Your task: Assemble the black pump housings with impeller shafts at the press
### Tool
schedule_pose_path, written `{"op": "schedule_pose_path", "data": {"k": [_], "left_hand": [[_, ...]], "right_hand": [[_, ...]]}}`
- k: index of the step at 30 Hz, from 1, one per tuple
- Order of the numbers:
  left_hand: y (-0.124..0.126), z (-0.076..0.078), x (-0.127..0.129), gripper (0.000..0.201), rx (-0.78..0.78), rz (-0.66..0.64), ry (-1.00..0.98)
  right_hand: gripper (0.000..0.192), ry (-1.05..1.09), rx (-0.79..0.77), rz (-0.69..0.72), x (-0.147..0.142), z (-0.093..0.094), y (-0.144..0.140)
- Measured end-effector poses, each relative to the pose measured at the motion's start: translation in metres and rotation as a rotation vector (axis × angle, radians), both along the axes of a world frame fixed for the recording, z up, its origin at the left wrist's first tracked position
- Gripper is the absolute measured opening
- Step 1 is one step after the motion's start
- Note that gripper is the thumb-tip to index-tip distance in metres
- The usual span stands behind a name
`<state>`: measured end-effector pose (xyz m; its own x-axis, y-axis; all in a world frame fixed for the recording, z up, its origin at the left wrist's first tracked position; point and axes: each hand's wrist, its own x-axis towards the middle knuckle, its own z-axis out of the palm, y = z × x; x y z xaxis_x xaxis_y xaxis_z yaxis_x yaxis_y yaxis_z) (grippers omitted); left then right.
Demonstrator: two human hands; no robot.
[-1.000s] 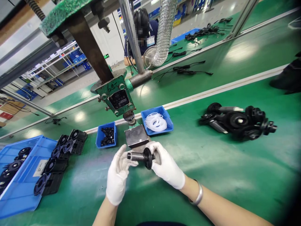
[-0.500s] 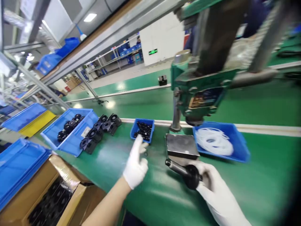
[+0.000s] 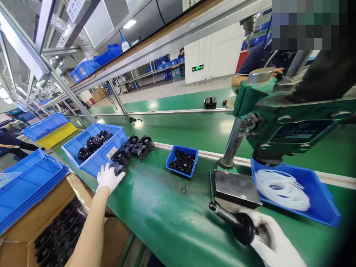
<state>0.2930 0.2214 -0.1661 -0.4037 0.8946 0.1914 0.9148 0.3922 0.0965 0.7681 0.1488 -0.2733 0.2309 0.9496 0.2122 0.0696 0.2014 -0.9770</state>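
Observation:
My left hand [image 3: 108,178], in a white glove, has its fingers spread at the nearest of several square black housings with round openings [image 3: 119,168]. Its thumb overlaps that housing; I cannot tell whether it presses on it. My gloved right hand [image 3: 267,233] is closed around a black part with a rod-like shaft and a round flange [image 3: 244,227], the shaft pointing up and left. Just beyond this part is the metal block [image 3: 236,187] at the foot of a green bench press [image 3: 278,122]. A small blue bin [image 3: 169,165] of small black pieces stands between the hands.
A larger blue bin [image 3: 91,168] with round black parts stands at the left, beside an open carton [image 3: 16,237] of black parts. At the right, a blue tray [image 3: 319,193] holds white rings or tubing. A person's arm [image 3: 236,79] shows behind the press.
My left hand has moved left from the small blue bin to the black housings. My right hand still grips the black part near the press. The view has shifted left.

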Motion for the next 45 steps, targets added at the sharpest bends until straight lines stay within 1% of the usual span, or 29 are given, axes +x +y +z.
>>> {"op": "schedule_pose_path", "data": {"k": [2,3,4,5,7,8,9,10,12,14,15,17,18,20,21,23,25,26,27,28,30,34,36,37,38,39,41,43,45], "left_hand": [[-0.014,-0.001,0.009,0.051,-0.004,-0.117,-0.046],[-0.022,-0.002,0.012,0.052,0.022,-0.194,-0.130],[-0.029,-0.006,0.014,0.055,0.057,-0.279,-0.263],[-0.036,-0.012,0.015,0.061,0.088,-0.369,-0.436],[-0.045,-0.031,0.019,0.084,0.109,-0.529,-0.800],[-0.047,-0.043,0.023,0.097,0.085,-0.582,-0.926],[-0.047,-0.055,0.029,0.109,0.058,-0.622,-1.005],[-0.046,-0.067,0.038,0.116,0.039,-0.648,-1.043],[-0.042,-0.083,0.061,0.118,0.026,-0.683,-1.087],[-0.036,-0.089,0.088,0.110,0.030,-0.708,-1.094],[-0.033,-0.089,0.100,0.104,0.038,-0.717,-1.082],[-0.029,-0.082,0.118,0.090,0.063,-0.729,-1.036],[-0.028,-0.076,0.124,0.084,0.084,-0.732,-1.024],[-0.026,-0.062,0.129,0.079,0.135,-0.730,-0.975],[-0.025,-0.054,0.130,0.079,0.158,-0.726,-0.895],[-0.022,-0.036,0.129,0.080,0.146,-0.756,-0.614],[-0.019,-0.022,0.129,0.079,0.035,-0.836,-0.297],[-0.017,-0.018,0.129,0.080,-0.038,-0.880,-0.198],[-0.015,-0.015,0.129,0.081,-0.102,-0.918,-0.153],[-0.013,-0.015,0.129,0.083,-0.142,-0.938,-0.159],[-0.011,-0.021,0.126,0.084,-0.160,-0.928,-0.274],[-0.009,-0.043,0.114,0.086,-0.117,-0.832,-0.682],[-0.010,-0.049,0.111,0.085,-0.094,-0.786,-0.855],[-0.011,-0.049,0.112,0.083,-0.071,-0.772,-0.884],[-0.012,-0.047,0.114,0.078,-0.037,-0.769,-0.857],[-0.013,-0.042,0.118,0.072,0.005,-0.779,-0.772],[-0.015,-0.029,0.130,0.062,0.047,-0.837,-0.491],[-0.015,-0.015,0.145,0.050,-0.033,-0.911,-0.179],[-0.014,-0.007,0.159,0.035,-0.184,-0.975,0.031]], "right_hand": [[0.043,0.002,-0.018,0.008,0.001,-0.001,-0.001],[0.043,0.010,-0.031,0.012,0.002,-0.002,-0.002],[0.044,0.027,-0.045,0.015,0.002,-0.002,-0.003],[0.045,0.045,-0.060,0.021,0.003,-0.003,-0.004],[0.046,0.074,-0.089,0.043,0.003,-0.003,-0.006],[0.046,0.084,-0.099,0.057,0.002,-0.003,-0.007],[0.046,0.090,-0.107,0.071,0.002,-0.003,-0.008],[0.047,0.092,-0.109,0.087,0.002,-0.003,-0.009],[0.047,0.096,-0.098,0.110,0.001,-0.001,-0.010],[0.046,0.094,-0.076,0.118,0.001,0.002,-0.010],[0.046,0.095,-0.065,0.118,0.000,0.004,-0.010],[0.045,0.106,-0.048,0.113,0.000,0.008,-0.011],[0.044,0.115,-0.046,0.110,-0.001,0.011,-0.011],[0.042,0.137,-0.052,0.105,-0.002,0.017,-0.013],[0.042,0.147,-0.055,0.106,-0.002,0.019,-0.013],[0.042,0.168,-0.055,0.111,-0.003,0.024,-0.015],[0.042,0.186,-0.048,0.111,-0.005,0.027,-0.015],[0.042,0.190,-0.043,0.108,-0.006,0.028,-0.016],[0.042,0.193,-0.039,0.107,-0.007,0.029,-0.016],[0.041,0.193,-0.034,0.110,-0.007,0.030,-0.015],[0.041,0.191,-0.020,0.121,-0.008,0.032,-0.015],[0.040,0.219,0.006,0.121,-0.007,0.033,-0.015],[0.038,0.238,0.004,0.133,-0.006,0.032,-0.015],[0.037,0.240,0.000,0.143,-0.005,0.032,-0.015],[0.036,0.236,-0.004,0.151,-0.005,0.031,-0.015],[0.035,0.226,-0.004,0.159,-0.004,0.031,-0.015],[0.035,0.200,0.000,0.165,-0.004,0.030,-0.015],[0.036,0.192,0.010,0.172,-0.005,0.031,-0.014],[0.039,0.219,0.012,0.179,-0.007,0.033,-0.015]]}}
